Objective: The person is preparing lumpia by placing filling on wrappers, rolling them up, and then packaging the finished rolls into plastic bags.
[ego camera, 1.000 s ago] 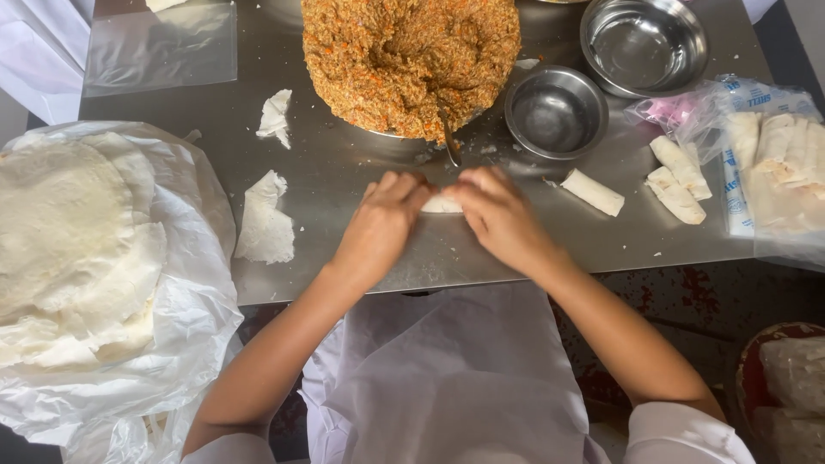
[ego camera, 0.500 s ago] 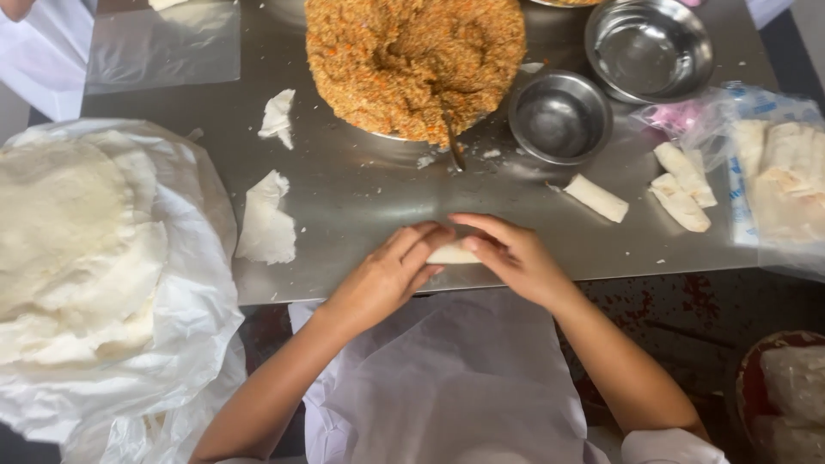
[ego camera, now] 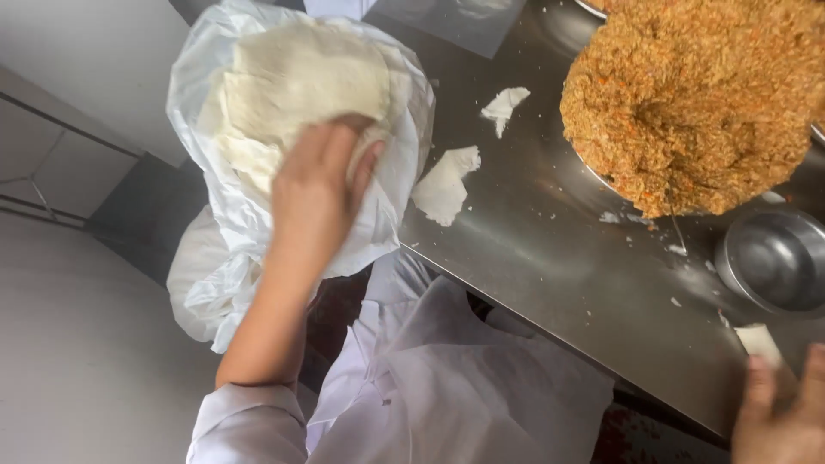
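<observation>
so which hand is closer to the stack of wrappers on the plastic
Left. The left hand lies on the stack of round wrappers on the white plastic, fingers touching it. The right hand is far across the steel table, beside a rolled piece.

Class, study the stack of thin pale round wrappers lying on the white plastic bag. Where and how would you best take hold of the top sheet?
Probably at the near edge of the top sheet in the stack of thin pale round wrappers, coming from above where the left hand already rests. The sheets lie flat and limp, so pinch and peel the edge up from the white plastic bag side.
</observation>
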